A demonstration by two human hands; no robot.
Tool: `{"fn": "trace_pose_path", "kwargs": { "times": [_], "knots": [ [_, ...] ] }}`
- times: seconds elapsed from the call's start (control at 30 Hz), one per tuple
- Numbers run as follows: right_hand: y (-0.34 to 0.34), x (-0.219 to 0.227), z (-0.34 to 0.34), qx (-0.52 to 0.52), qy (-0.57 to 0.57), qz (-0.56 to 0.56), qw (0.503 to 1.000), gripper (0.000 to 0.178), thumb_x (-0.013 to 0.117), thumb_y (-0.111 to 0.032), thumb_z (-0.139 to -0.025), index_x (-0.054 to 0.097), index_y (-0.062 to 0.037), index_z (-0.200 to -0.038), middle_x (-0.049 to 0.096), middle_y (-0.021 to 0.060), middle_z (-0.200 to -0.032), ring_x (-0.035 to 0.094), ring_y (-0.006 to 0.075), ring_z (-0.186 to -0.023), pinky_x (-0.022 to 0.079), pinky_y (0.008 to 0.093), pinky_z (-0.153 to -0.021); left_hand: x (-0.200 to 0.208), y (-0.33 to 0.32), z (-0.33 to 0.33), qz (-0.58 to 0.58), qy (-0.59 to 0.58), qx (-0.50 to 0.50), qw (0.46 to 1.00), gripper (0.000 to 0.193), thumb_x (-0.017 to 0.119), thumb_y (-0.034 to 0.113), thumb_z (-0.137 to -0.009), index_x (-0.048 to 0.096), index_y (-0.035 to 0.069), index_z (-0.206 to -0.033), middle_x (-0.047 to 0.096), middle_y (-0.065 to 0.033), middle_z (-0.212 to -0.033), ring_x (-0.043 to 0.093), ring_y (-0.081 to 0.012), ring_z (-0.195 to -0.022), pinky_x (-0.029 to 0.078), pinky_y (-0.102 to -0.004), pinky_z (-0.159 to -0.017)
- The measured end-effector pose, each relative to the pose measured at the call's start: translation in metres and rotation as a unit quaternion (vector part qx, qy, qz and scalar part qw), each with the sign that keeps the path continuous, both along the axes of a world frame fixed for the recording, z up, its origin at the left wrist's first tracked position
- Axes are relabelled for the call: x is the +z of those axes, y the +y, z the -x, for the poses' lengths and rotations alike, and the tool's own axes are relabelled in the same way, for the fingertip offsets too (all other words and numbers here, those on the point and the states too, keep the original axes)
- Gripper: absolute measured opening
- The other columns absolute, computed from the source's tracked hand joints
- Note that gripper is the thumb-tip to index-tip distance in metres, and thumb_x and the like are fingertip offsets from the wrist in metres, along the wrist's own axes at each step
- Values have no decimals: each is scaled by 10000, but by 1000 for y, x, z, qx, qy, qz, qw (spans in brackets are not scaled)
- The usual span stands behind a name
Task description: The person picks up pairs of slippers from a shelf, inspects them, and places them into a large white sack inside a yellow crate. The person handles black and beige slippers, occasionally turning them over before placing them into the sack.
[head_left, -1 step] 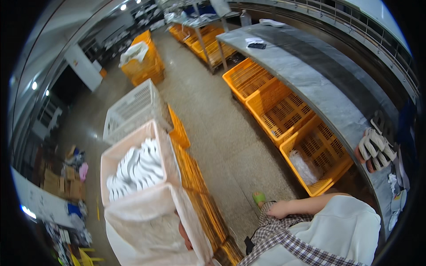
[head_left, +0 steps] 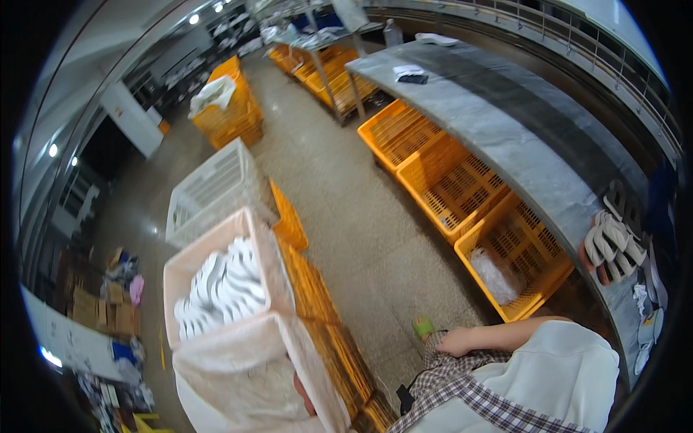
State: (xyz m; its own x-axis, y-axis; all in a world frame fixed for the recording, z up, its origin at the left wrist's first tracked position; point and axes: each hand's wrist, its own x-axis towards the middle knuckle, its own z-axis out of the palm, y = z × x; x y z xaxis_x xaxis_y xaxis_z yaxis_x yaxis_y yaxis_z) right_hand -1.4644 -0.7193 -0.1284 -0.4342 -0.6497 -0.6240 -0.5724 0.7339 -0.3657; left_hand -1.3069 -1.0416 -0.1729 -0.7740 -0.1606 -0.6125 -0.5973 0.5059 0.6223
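Observation:
My right hand (head_left: 455,341) rests on the checked cloth (head_left: 433,361) over my knee, its bare forearm coming out of a white sleeve. The fingers lie loosely on the cloth, and nothing shows in them. My left hand is out of sight. Across the aisle stands a pale pink-lined bin (head_left: 170,289) holding a pile of white, sole-shaped pieces (head_left: 220,289) with dark edges. Closer to me is a second lined bin (head_left: 216,375), where a reddish-brown thing (head_left: 304,395) shows at the side; its kind cannot be made out.
Orange crates (head_left: 451,180) stand under a long grey table (head_left: 505,123). Shoe parts (head_left: 610,245) are piled on its near end. A white crate (head_left: 209,184) and stacked orange crates (head_left: 234,115) line the left of the aisle. Cardboard boxes (head_left: 108,310) lie farther left.
The view has shifted slightly, so the pink-lined bin sits a little lower in the picture. My right hand stays on my knee.

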Motion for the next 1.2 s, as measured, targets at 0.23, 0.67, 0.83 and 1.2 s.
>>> {"fn": "trace_pose_path", "kwargs": {
  "times": [0.23, 0.67, 0.83, 1.2],
  "knots": [
    [80, 25, 150, -224, 37, 78, 971, 259, 563, -200, -779, 624, -53, -982, 639, 181, -951, 618, 352, -879, 493, 483, -731, 32, 50, 253, 49, 50, -182, 981, 613, 667, 268, -823, 398, -6, -1301, 470, -200, -1268, 473, -332, -1153, 351, -401, -993],
    [107, 51, 123, -525, 102, -1, 845, 216, 523, -207, -794, 596, -51, -925, 623, 164, -927, 609, 348, -854, 501, 487, -675, 16, 82, 426, 67, 105, -422, 898, 603, 672, 275, -815, 420, -8, -1284, 484, -206, -1250, 485, -346, -1131, 358, -408, -983],
    [54, 36, 136, -568, 10, -54, 822, 235, 491, -217, -789, 602, -59, -923, 631, 162, -911, 613, 348, -845, 495, 487, -688, 4, 44, 470, 68, 100, -437, 891, 599, 673, 278, -812, 428, -8, -1278, 489, -208, -1243, 489, -351, -1122, 360, -411, -980],
    [13, 20, 303, -557, 58, 43, 828, 238, 516, -222, -798, 614, -63, -946, 633, 171, -883, 611, 365, -796, 491, 484, -628, -25, -44, 648, 115, 172, -383, 900, 591, 677, 283, -805, 446, -9, -1264, 500, -213, -1228, 499, -363, -1104, 366, -417, -971]
  ]
}}
